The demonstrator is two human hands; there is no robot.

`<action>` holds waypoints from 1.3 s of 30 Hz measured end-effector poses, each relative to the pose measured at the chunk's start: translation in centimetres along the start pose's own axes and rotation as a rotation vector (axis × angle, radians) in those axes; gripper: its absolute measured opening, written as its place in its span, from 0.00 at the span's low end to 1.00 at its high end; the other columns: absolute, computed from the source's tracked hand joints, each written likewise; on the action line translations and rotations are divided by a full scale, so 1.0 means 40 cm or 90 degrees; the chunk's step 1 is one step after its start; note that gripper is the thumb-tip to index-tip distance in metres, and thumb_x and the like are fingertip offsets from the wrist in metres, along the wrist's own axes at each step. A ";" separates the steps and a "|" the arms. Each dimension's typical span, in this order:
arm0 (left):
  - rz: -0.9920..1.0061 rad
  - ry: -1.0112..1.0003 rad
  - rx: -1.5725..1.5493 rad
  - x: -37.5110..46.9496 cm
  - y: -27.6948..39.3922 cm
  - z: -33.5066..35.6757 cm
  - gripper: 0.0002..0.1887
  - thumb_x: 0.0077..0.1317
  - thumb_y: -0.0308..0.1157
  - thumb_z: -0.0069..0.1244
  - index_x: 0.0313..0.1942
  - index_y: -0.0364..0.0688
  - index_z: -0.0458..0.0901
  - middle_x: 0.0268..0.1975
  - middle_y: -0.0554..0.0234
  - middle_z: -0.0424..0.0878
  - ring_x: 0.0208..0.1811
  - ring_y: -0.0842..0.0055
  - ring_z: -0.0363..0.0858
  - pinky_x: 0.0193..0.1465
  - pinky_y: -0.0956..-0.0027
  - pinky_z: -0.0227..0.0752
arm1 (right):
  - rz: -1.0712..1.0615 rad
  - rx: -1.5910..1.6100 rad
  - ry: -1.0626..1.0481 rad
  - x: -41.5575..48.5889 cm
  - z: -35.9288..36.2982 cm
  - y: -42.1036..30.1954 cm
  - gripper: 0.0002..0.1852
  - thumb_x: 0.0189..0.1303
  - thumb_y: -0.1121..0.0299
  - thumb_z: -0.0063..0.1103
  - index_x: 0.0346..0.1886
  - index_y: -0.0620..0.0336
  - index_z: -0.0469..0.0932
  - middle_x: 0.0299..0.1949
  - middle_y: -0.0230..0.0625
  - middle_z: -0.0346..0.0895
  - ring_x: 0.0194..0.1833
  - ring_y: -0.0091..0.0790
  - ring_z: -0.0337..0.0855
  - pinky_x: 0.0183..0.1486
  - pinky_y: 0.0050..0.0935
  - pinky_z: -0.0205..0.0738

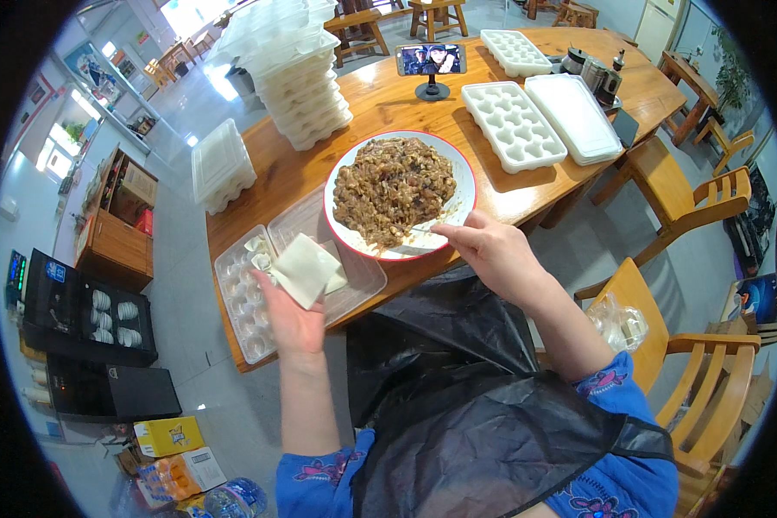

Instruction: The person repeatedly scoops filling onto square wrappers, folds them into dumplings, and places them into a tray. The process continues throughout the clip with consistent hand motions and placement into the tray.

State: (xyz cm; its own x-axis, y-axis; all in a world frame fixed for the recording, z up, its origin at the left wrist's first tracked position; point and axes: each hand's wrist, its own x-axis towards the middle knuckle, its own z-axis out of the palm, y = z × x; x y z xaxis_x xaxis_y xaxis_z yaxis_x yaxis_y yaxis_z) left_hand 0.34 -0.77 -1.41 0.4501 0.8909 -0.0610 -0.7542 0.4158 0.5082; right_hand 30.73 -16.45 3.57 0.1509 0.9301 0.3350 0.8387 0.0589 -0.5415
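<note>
My left hand (292, 324) is palm up, and a square dough wrapper (303, 269) lies across its fingers. More pale dough (338, 280) shows just behind that wrapper, partly hidden by it. A thin utensil (421, 228), its full shape not visible, is pinched in my right hand (492, 249). Its tip meets the near edge of a brown minced filling (395, 184), heaped in a white bowl with a red rim (469, 169). Left of my left hand sits a clear compartment tray (246, 324); a few folded dumplings (259, 252) rest in its far corner.
A clear plastic lid (362, 285) lies partly under the bowl. Tall stacked trays (304, 97) and a shorter stack (223, 165) stand beyond it. A phone on a stand (432, 61), white trays (515, 126) and metal canisters (596, 71) occupy the wooden table's far side. Chairs (673, 188) flank the right.
</note>
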 end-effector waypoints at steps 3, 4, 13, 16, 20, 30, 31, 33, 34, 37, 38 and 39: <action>0.045 0.221 0.083 -0.034 -0.099 0.042 0.24 0.84 0.34 0.51 0.73 0.30 0.71 0.73 0.43 0.79 0.73 0.58 0.82 0.75 0.52 0.81 | 0.006 -0.042 -0.034 0.026 0.008 0.008 0.16 0.72 0.72 0.63 0.59 0.50 0.89 0.42 0.45 0.83 0.44 0.50 0.90 0.46 0.46 0.85; 0.069 0.222 0.108 -0.043 -0.126 0.034 0.23 0.83 0.33 0.53 0.71 0.33 0.73 0.69 0.48 0.83 0.68 0.61 0.85 0.73 0.55 0.81 | 0.007 -0.049 -0.036 0.031 0.020 0.013 0.16 0.71 0.72 0.63 0.59 0.50 0.89 0.42 0.45 0.83 0.44 0.50 0.90 0.46 0.47 0.84; -0.022 0.160 0.174 -0.048 -0.230 0.079 0.21 0.84 0.32 0.51 0.71 0.33 0.73 0.68 0.53 0.83 0.68 0.66 0.85 0.72 0.57 0.80 | 0.006 0.093 -0.042 0.036 0.057 0.007 0.14 0.71 0.72 0.64 0.56 0.52 0.91 0.41 0.46 0.84 0.46 0.51 0.89 0.51 0.47 0.84; -0.035 0.145 0.170 -0.051 -0.222 0.100 0.21 0.85 0.33 0.50 0.71 0.33 0.73 0.69 0.53 0.83 0.69 0.65 0.84 0.72 0.56 0.79 | -0.009 0.136 -0.057 0.037 0.060 0.012 0.15 0.70 0.73 0.65 0.57 0.51 0.91 0.40 0.45 0.84 0.46 0.51 0.89 0.52 0.46 0.84; -0.050 0.138 0.145 -0.058 -0.206 0.087 0.21 0.85 0.33 0.49 0.71 0.32 0.73 0.69 0.52 0.83 0.69 0.64 0.84 0.73 0.55 0.79 | -0.019 0.140 -0.079 0.025 0.056 -0.008 0.16 0.70 0.74 0.65 0.58 0.49 0.90 0.39 0.44 0.83 0.44 0.49 0.89 0.48 0.45 0.84; -0.063 0.120 0.132 -0.067 -0.192 0.080 0.21 0.86 0.34 0.46 0.72 0.31 0.72 0.69 0.50 0.83 0.69 0.63 0.85 0.72 0.53 0.80 | -0.130 0.078 0.055 -0.035 0.086 -0.010 0.18 0.66 0.73 0.67 0.58 0.46 0.89 0.38 0.38 0.81 0.38 0.46 0.89 0.41 0.42 0.86; -0.062 0.116 0.129 -0.067 -0.193 0.077 0.21 0.86 0.34 0.46 0.72 0.31 0.72 0.69 0.50 0.83 0.69 0.63 0.85 0.72 0.53 0.80 | -0.114 0.112 0.084 -0.030 0.085 -0.007 0.18 0.66 0.74 0.67 0.59 0.46 0.89 0.38 0.39 0.82 0.39 0.47 0.90 0.41 0.43 0.86; -0.064 0.112 0.138 -0.069 -0.191 0.082 0.21 0.87 0.34 0.45 0.71 0.30 0.72 0.69 0.49 0.83 0.69 0.62 0.84 0.73 0.54 0.80 | -0.056 0.008 0.070 -0.028 0.067 -0.001 0.17 0.68 0.73 0.65 0.58 0.48 0.89 0.39 0.41 0.83 0.39 0.49 0.91 0.41 0.44 0.87; -0.067 0.112 0.150 -0.074 -0.191 0.095 0.21 0.87 0.34 0.44 0.71 0.30 0.72 0.70 0.48 0.82 0.70 0.62 0.83 0.73 0.54 0.79 | -0.038 -0.027 0.063 -0.025 0.066 0.004 0.16 0.68 0.73 0.64 0.57 0.49 0.89 0.39 0.41 0.84 0.40 0.49 0.91 0.42 0.45 0.87; -0.062 0.116 0.147 -0.078 -0.199 0.102 0.21 0.88 0.35 0.43 0.71 0.29 0.72 0.70 0.48 0.81 0.70 0.62 0.83 0.74 0.54 0.77 | -0.025 -0.059 0.015 -0.019 0.062 -0.001 0.15 0.71 0.72 0.62 0.57 0.51 0.89 0.40 0.43 0.84 0.41 0.50 0.91 0.43 0.45 0.87; -0.059 0.119 0.140 -0.079 -0.202 0.102 0.21 0.88 0.35 0.43 0.71 0.29 0.71 0.70 0.48 0.81 0.70 0.62 0.83 0.75 0.54 0.77 | -0.027 -0.028 0.006 -0.020 0.063 -0.006 0.15 0.71 0.73 0.62 0.58 0.51 0.89 0.41 0.43 0.85 0.43 0.51 0.91 0.45 0.45 0.87; -0.057 0.115 0.139 -0.079 -0.204 0.103 0.22 0.88 0.35 0.43 0.71 0.29 0.71 0.70 0.48 0.81 0.71 0.62 0.83 0.75 0.54 0.77 | -0.027 0.003 -0.004 -0.022 0.065 -0.010 0.15 0.71 0.73 0.63 0.58 0.52 0.89 0.42 0.44 0.85 0.44 0.51 0.92 0.46 0.45 0.88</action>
State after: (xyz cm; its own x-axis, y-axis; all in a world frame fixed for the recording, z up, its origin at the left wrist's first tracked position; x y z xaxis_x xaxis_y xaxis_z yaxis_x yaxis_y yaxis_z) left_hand 7.03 -7.75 -1.82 0.4022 0.8791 -0.2559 -0.5863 0.4619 0.6655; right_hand 28.89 -16.36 1.48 0.1121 0.9287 0.3534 0.8422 0.0999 -0.5298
